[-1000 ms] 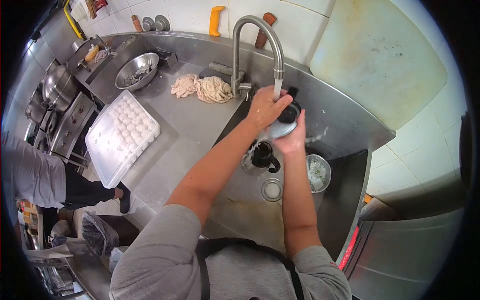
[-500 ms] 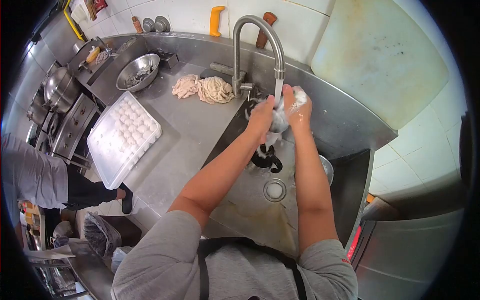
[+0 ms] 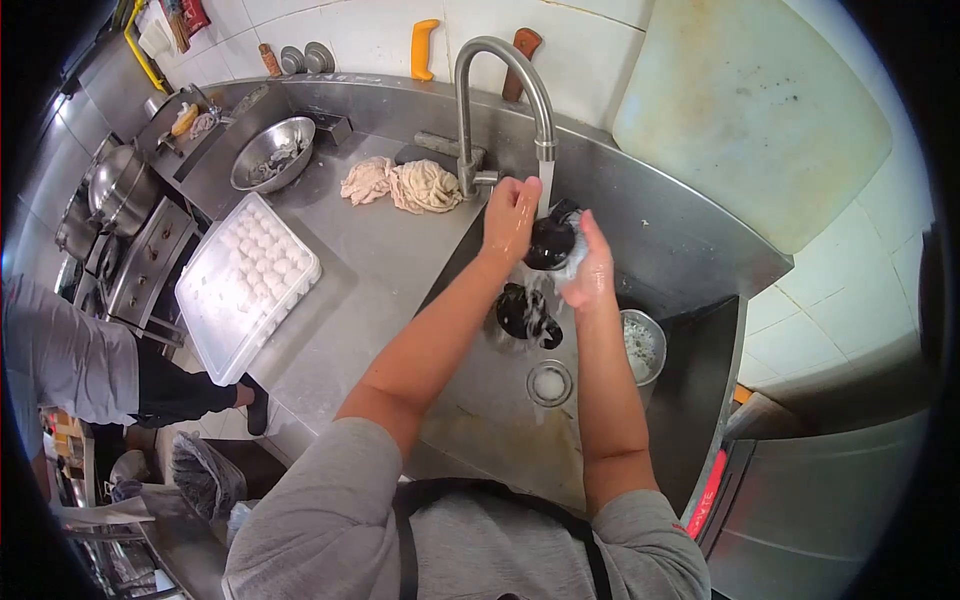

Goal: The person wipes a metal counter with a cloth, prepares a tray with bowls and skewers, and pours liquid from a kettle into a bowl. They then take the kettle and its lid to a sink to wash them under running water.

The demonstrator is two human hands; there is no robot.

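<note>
Under the running steel tap (image 3: 462, 130), a wet black bowl (image 3: 550, 245) is held between my two hands. My left hand (image 3: 508, 222) is closed on its left side, fingers bent near the water stream. My right hand (image 3: 592, 270) presses against its right side, thumb raised; its other fingers are partly hidden. White suds or splashing water cover part of the bowl by my right palm. Below, a second black dish (image 3: 518, 310) with a small handle-like part lies in the sink (image 3: 500, 410), water falling over it.
A metal bowl (image 3: 643, 345) with foamy contents stands right of my right forearm. Crumpled cloths (image 3: 425, 186) lie left of the tap. On the counter are a white tray (image 3: 215, 330) of pale round pieces and a steel basin (image 3: 243, 172). Another person (image 3: 75, 350) stands at left.
The black bowl has come into view between my hands, where white suds were before. My hands have moved slightly apart and down. The metal bowl at right shows more.
</note>
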